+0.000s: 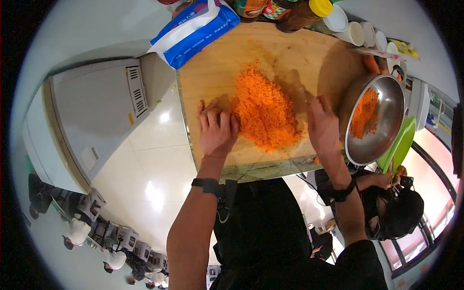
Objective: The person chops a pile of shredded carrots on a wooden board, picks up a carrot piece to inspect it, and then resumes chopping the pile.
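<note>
A heap of finely chopped orange food (266, 108) lies on the wooden board (203, 77). My left hand (216, 128) rests on the board against the heap's left side, fingers apart and bent, holding nothing that I can see. On the heap's right, my right hand (323, 121) has its fingers curled together; a thin dark shape, perhaps a handle or blade, shows by its fingertips, too unclear to name. Right of that hand, a tilted metal bowl (391, 106) holds more orange bits (366, 113).
A blue tissue pack (198, 36) lies at the board's back left edge. Behind the board stand jars, a yellow-capped bottle (304, 14) and white cups (355, 34). A green tray (403, 145) is beside the bowl. A person (396, 212) is at lower right.
</note>
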Demonstrator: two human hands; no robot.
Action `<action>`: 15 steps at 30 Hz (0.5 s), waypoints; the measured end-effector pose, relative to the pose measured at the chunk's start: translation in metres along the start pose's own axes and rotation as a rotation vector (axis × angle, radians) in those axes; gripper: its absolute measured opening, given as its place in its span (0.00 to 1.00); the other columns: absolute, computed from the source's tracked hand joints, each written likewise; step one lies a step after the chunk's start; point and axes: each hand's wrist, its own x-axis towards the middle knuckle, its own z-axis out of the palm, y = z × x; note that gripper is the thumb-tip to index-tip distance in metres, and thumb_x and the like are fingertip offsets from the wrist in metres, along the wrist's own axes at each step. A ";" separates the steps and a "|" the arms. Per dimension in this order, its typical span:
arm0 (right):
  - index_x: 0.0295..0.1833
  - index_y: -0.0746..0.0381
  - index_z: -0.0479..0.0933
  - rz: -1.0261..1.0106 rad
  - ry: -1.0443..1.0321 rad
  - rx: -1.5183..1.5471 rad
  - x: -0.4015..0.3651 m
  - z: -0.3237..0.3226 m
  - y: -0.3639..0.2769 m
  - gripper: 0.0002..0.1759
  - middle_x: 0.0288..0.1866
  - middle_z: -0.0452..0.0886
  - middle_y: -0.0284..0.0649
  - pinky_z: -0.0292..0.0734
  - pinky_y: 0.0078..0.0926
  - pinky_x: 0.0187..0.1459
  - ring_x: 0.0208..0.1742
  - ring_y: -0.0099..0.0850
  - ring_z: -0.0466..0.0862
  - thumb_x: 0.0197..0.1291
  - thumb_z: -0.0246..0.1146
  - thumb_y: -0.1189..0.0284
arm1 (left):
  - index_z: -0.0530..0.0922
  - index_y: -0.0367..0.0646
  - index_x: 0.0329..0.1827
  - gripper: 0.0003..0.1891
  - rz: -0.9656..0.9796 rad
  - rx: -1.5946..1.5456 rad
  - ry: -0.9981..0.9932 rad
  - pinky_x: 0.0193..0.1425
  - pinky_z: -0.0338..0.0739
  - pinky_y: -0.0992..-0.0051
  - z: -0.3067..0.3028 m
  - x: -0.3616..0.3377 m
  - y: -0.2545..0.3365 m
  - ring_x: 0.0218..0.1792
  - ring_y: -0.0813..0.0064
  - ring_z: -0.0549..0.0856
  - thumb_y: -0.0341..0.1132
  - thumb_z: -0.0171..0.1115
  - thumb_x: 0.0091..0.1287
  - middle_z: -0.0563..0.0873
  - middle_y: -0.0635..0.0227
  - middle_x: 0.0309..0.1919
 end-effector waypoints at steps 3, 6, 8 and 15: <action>0.69 0.48 0.69 0.124 0.268 0.095 0.029 0.003 -0.003 0.32 0.53 0.78 0.48 0.86 0.45 0.38 0.40 0.52 0.87 0.58 0.62 0.79 | 0.75 0.37 0.50 0.13 -0.004 0.028 -0.012 0.72 0.68 0.41 0.001 -0.002 0.000 0.68 0.32 0.69 0.35 0.64 0.68 0.74 0.48 0.61; 0.65 0.55 0.73 0.243 0.289 0.150 0.042 0.007 -0.013 0.17 0.48 0.79 0.52 0.81 0.52 0.40 0.45 0.57 0.83 0.73 0.57 0.73 | 0.75 0.38 0.50 0.13 0.000 0.017 -0.011 0.72 0.68 0.41 0.000 -0.001 0.001 0.68 0.32 0.69 0.34 0.64 0.68 0.74 0.47 0.60; 0.68 0.48 0.70 0.176 0.294 0.010 0.039 0.015 -0.013 0.30 0.52 0.79 0.47 0.86 0.43 0.39 0.42 0.52 0.87 0.60 0.61 0.79 | 0.75 0.38 0.50 0.13 0.001 0.011 -0.009 0.73 0.68 0.41 0.001 -0.002 0.000 0.68 0.32 0.69 0.34 0.64 0.68 0.74 0.47 0.60; 0.68 0.47 0.69 -0.103 -0.057 -0.171 0.026 0.010 -0.020 0.29 0.48 0.78 0.47 0.86 0.44 0.36 0.38 0.50 0.87 0.61 0.61 0.78 | 0.74 0.36 0.48 0.12 0.011 -0.031 -0.028 0.74 0.65 0.40 0.001 0.000 -0.001 0.69 0.32 0.67 0.33 0.63 0.68 0.72 0.47 0.63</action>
